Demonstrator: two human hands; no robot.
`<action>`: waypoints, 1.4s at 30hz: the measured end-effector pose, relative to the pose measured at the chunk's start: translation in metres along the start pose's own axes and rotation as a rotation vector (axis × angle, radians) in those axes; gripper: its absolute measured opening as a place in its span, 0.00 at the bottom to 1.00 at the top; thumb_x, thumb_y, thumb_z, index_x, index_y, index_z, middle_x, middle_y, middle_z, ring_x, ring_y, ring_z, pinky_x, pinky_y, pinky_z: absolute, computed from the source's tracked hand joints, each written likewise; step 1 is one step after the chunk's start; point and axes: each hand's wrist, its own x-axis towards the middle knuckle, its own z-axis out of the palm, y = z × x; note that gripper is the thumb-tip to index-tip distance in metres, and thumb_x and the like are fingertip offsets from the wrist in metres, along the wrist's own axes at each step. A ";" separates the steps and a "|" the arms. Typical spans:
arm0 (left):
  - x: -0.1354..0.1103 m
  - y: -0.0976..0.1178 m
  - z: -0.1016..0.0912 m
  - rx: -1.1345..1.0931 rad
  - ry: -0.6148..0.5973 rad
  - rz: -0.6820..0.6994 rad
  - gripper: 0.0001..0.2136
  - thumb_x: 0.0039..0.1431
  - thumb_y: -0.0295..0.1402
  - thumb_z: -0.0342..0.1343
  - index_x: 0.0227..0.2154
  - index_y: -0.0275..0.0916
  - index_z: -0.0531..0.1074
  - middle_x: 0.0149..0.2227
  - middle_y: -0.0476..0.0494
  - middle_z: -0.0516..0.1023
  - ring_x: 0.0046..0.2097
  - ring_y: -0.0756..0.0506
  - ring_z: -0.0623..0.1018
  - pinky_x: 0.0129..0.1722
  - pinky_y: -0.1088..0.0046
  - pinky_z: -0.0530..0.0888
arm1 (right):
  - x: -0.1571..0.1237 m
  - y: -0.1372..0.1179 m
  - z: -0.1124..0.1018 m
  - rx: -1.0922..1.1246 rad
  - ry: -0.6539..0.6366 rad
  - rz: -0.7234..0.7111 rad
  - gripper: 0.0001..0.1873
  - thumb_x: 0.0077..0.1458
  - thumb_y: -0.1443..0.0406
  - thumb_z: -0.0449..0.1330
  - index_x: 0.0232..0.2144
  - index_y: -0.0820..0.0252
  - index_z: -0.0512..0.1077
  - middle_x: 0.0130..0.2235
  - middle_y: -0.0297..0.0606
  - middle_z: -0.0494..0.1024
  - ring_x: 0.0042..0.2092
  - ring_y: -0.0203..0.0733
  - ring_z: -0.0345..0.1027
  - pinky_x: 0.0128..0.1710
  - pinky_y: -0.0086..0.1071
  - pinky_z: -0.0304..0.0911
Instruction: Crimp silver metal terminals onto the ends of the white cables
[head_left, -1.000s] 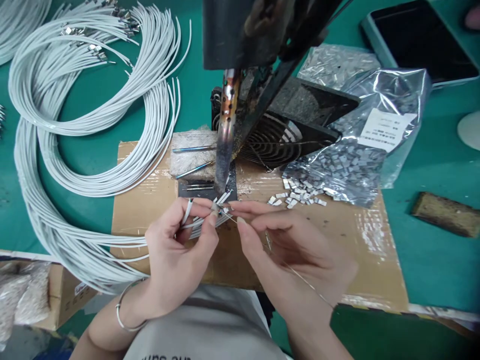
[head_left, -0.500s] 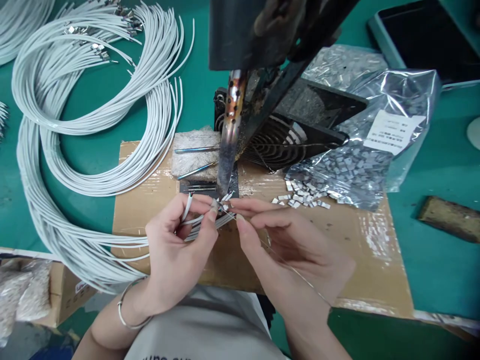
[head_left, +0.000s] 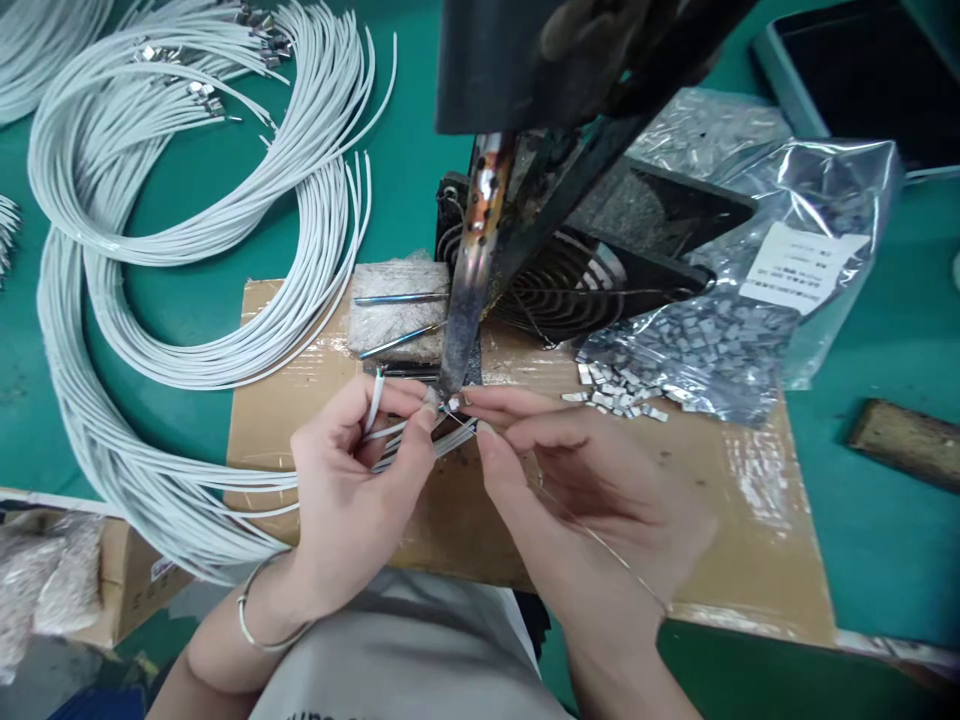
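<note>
My left hand (head_left: 364, 490) is closed, thumb and forefinger pinching the end of a white cable (head_left: 376, 398); more white cables run beneath its fingers. My right hand (head_left: 592, 490) is closed too. A thin wire that looks like solder wire (head_left: 626, 565) runs across its palm to its thumb and fingertips. Between the fingertips of both hands sits a tiny silvery connector (head_left: 454, 404), partly hidden. Just above it comes down the tip of a soldering iron (head_left: 459, 355), fixed in a stand; whether they touch I cannot tell.
Coiled bundles of white cables (head_left: 187, 365) lie at left. Behind the iron stands a black fan (head_left: 570, 285). Loose metal connectors (head_left: 615, 390) spill from a clear bag (head_left: 817, 330) onto the cardboard (head_left: 720, 540). A wiping pad (head_left: 394, 325) lies left of the iron.
The view has shifted slightly, so the iron and bag appear farther right. My fingertips remain together under the iron tip, and the small connector shows more clearly between them.
</note>
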 end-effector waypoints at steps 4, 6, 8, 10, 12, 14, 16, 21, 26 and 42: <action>0.001 -0.001 0.000 0.006 0.005 0.005 0.07 0.53 0.22 0.67 0.25 0.40 0.79 0.32 0.50 0.85 0.29 0.53 0.77 0.22 0.83 0.67 | 0.001 0.001 0.001 0.002 0.010 -0.008 0.12 0.59 0.76 0.69 0.34 0.52 0.77 0.46 0.33 0.89 0.47 0.41 0.85 0.48 0.32 0.79; 0.002 -0.001 0.001 0.007 0.009 0.010 0.07 0.53 0.22 0.67 0.25 0.40 0.79 0.32 0.50 0.85 0.27 0.54 0.74 0.20 0.82 0.64 | 0.001 0.000 0.002 0.006 0.012 -0.015 0.12 0.59 0.76 0.68 0.34 0.52 0.77 0.46 0.32 0.89 0.47 0.40 0.85 0.48 0.30 0.79; 0.003 0.000 0.001 0.003 0.011 0.015 0.07 0.53 0.22 0.67 0.25 0.40 0.79 0.32 0.51 0.85 0.26 0.55 0.72 0.21 0.82 0.64 | 0.002 -0.001 0.003 0.008 0.015 -0.022 0.12 0.59 0.76 0.68 0.33 0.52 0.77 0.46 0.32 0.89 0.46 0.39 0.86 0.48 0.30 0.80; 0.004 0.000 0.001 0.000 0.012 0.025 0.07 0.53 0.22 0.66 0.25 0.40 0.79 0.32 0.51 0.85 0.27 0.54 0.73 0.22 0.82 0.66 | 0.003 -0.002 0.003 0.009 0.018 -0.030 0.13 0.59 0.76 0.68 0.33 0.52 0.77 0.45 0.32 0.89 0.45 0.39 0.86 0.47 0.31 0.80; 0.004 0.001 0.001 0.004 0.016 0.038 0.07 0.54 0.22 0.66 0.25 0.40 0.79 0.32 0.51 0.85 0.27 0.54 0.73 0.22 0.82 0.65 | 0.005 -0.003 0.004 0.007 0.017 -0.038 0.13 0.58 0.77 0.69 0.33 0.53 0.77 0.45 0.32 0.89 0.45 0.39 0.86 0.46 0.30 0.81; 0.004 0.001 0.000 0.012 0.017 0.048 0.07 0.54 0.22 0.66 0.24 0.40 0.79 0.32 0.51 0.85 0.28 0.54 0.74 0.21 0.81 0.63 | 0.005 -0.003 0.004 -0.004 0.019 -0.044 0.13 0.58 0.77 0.69 0.33 0.54 0.77 0.45 0.32 0.89 0.45 0.38 0.86 0.46 0.29 0.80; 0.004 0.001 0.000 0.017 0.015 0.056 0.07 0.54 0.22 0.66 0.25 0.40 0.79 0.32 0.51 0.85 0.28 0.54 0.74 0.20 0.81 0.62 | 0.006 -0.003 0.004 0.000 0.020 -0.048 0.12 0.59 0.77 0.69 0.32 0.54 0.77 0.45 0.32 0.89 0.45 0.38 0.86 0.47 0.28 0.80; 0.004 -0.001 0.000 0.023 0.014 0.070 0.08 0.54 0.22 0.66 0.25 0.41 0.79 0.32 0.50 0.86 0.31 0.52 0.77 0.20 0.81 0.61 | 0.004 -0.003 0.004 0.027 0.017 -0.035 0.12 0.59 0.77 0.68 0.33 0.53 0.77 0.46 0.32 0.89 0.46 0.38 0.85 0.48 0.28 0.79; 0.003 -0.001 0.000 0.028 0.022 0.079 0.08 0.54 0.22 0.66 0.25 0.41 0.79 0.32 0.50 0.86 0.34 0.51 0.79 0.19 0.81 0.61 | 0.004 -0.003 0.004 0.024 0.010 -0.045 0.13 0.59 0.77 0.68 0.33 0.53 0.77 0.46 0.31 0.89 0.46 0.37 0.85 0.48 0.29 0.80; 0.004 -0.001 -0.001 0.022 0.021 0.058 0.07 0.53 0.22 0.67 0.25 0.41 0.79 0.33 0.48 0.87 0.33 0.50 0.80 0.21 0.80 0.65 | 0.005 -0.003 0.004 0.014 0.013 -0.046 0.13 0.59 0.77 0.68 0.33 0.53 0.77 0.46 0.31 0.89 0.47 0.38 0.85 0.49 0.29 0.80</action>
